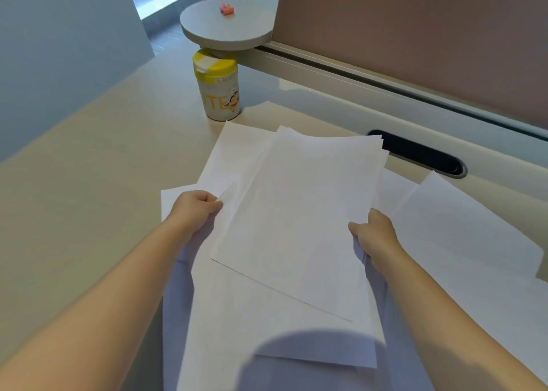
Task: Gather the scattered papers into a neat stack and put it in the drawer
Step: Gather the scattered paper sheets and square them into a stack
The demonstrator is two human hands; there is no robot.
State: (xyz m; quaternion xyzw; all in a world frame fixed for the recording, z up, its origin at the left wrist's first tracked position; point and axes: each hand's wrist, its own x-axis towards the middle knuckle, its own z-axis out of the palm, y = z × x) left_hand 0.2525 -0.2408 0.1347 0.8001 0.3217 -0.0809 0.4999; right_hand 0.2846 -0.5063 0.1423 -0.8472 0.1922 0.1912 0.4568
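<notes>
Two hands at a loose sheaf of papers (296, 212) mid-desk: left hand (192, 209) pinching its left edge, right hand (375, 236) gripping its right edge. One yellow-lidded canister (218, 88) far left. More sheets (462, 227) scattered beneath, number unclear.

Yellow-lidded canister (220, 89) shows yellow letters "ITE", partly hidden
</notes>
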